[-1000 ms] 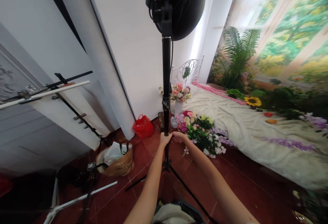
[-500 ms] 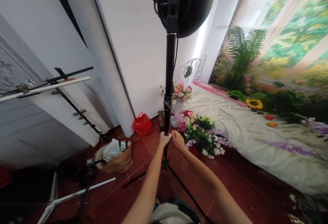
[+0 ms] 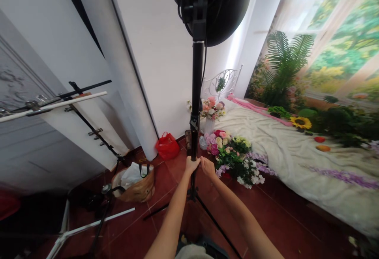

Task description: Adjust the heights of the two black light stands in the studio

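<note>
A black light stand rises upright in front of me, with a large round black lamp head at its top. Low on the pole, my left hand is wrapped round it. My right hand is closed in a pinch at the pole's right side, touching or almost touching the left; its fingers hide whatever is between them, perhaps a knob. Higher up, a clamp collar sits on the pole. The stand's legs spread across the red tiled floor below my hands.
Artificial flowers lie right of the pole, beside a bed with a cream blanket. To the left are a red plastic bag, a woven basket, a board on a black stand and a white pole.
My view has shifted slightly, so the surroundings sit a little lower and further right. Both hands keep the same hold low on the stand.
</note>
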`<state>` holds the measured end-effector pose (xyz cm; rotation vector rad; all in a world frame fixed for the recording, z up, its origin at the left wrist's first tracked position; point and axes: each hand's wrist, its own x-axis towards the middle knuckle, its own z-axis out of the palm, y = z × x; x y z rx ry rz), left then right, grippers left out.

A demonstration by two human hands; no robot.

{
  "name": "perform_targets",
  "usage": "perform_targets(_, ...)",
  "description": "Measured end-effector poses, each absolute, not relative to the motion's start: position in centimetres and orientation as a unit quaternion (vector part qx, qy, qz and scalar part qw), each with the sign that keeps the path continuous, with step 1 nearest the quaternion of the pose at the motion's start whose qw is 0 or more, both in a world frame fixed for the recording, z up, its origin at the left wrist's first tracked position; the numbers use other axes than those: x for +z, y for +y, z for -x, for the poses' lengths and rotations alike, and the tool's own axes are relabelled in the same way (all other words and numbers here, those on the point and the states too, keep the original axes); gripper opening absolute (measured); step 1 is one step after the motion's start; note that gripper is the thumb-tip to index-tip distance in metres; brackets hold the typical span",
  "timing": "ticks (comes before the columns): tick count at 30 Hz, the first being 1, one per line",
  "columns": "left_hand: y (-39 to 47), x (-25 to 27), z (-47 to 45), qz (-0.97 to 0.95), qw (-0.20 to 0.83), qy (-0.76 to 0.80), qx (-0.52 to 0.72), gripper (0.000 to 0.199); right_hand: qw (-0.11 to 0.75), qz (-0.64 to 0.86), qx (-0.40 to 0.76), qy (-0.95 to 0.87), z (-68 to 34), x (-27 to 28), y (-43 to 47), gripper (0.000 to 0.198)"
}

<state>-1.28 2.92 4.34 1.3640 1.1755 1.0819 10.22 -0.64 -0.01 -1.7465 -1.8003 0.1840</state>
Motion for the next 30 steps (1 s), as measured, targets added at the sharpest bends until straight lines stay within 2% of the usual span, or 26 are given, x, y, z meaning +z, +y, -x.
perform_targets(5, 3.1, 4.0, 1.3, -0.569, 0.487, 0.491, 0.445, 0.026, 0.255, 0.674, 0.086, -0.688, -10.5, 0.1, -0.1, 0.049)
perform_targets(14, 3.0, 4.7, 1.2, -0.559, 0.497, 0.494, 0.443, 0.025, 0.112, 0.693, 0.089, -0.706, -11.0, 1.4, 0.7, 0.038)
perform_targets(19, 2.9, 4.7, 1.3, -0.556, 0.496, 0.500, 0.443, 0.028, 0.034, 0.672, 0.056, -0.738, -11.2, 2.4, 0.9, 0.033)
perform_targets(25, 3.1, 4.2, 1.2, -0.555, 0.497, 0.486, 0.457, 0.032, -0.003, 0.675, 0.053, -0.736, -11.0, 4.3, 1.3, 0.027)
perform_targets(30, 3.1, 4.1, 1.3, -0.561, 0.497, 0.488, 0.447, 0.031, 0.029, 0.675, 0.177, -0.716, -11.4, 6.0, 1.9, 0.017)
